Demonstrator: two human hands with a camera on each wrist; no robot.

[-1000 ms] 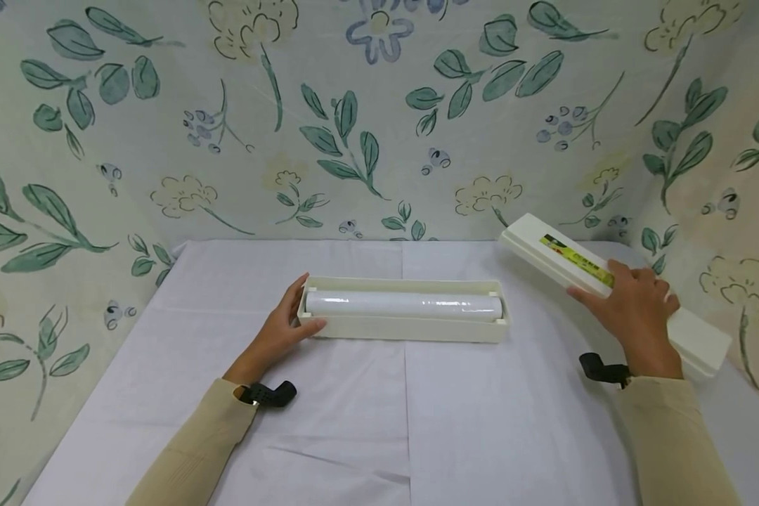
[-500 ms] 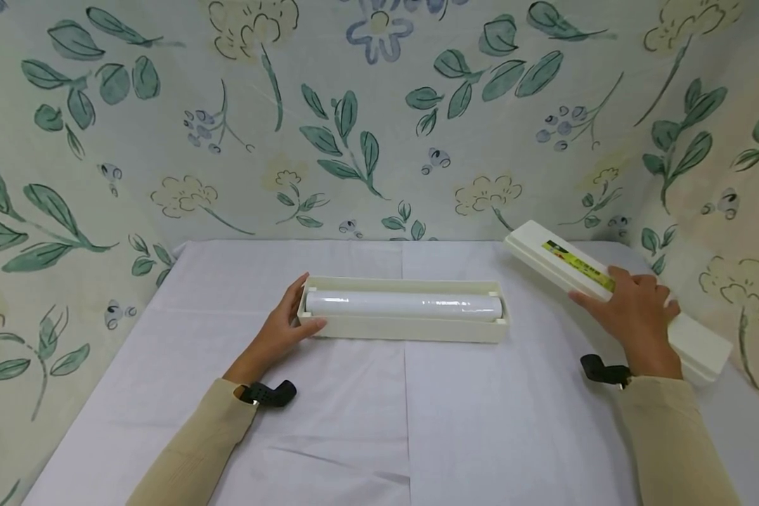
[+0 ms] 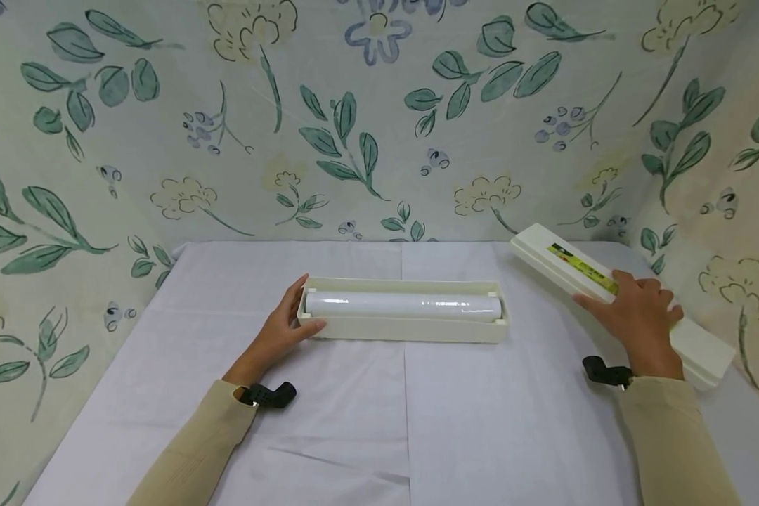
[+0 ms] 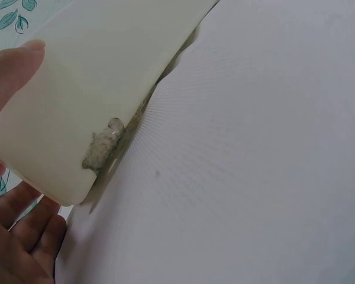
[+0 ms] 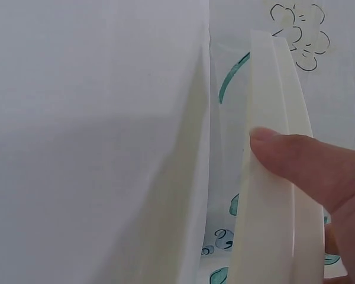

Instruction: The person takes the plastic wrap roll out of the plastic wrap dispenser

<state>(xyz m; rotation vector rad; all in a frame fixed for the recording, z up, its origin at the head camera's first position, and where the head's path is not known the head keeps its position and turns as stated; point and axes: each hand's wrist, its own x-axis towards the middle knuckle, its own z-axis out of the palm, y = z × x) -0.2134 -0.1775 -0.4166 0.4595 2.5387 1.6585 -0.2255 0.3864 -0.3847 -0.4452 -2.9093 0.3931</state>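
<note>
A long cream plastic box (image 3: 411, 331) lies lidless on the cloth, and a shiny roll of plastic film (image 3: 405, 306) fills it lengthwise. My left hand (image 3: 280, 334) grips its left end, the thumb on the front wall and the fingers behind the end. In the left wrist view, a greyish lump (image 4: 103, 147) sticks to the lower edge of the box. Off to the right, my right hand (image 3: 644, 320) holds the matching long lid (image 3: 537, 254), which slants and bears a yellow-green label (image 3: 582, 268). The right thumb presses the lid's side (image 5: 263, 213).
White cloth (image 3: 348, 414) covers the table, with creases toward the front. Floral fabric (image 3: 379, 126) hangs behind the table and along both sides. Black wrist cameras (image 3: 275, 395) are strapped to both wrists.
The lid in my right hand has sunk a little and shifted slightly right, its far end dropping most. The left hand and the box stay put.
</note>
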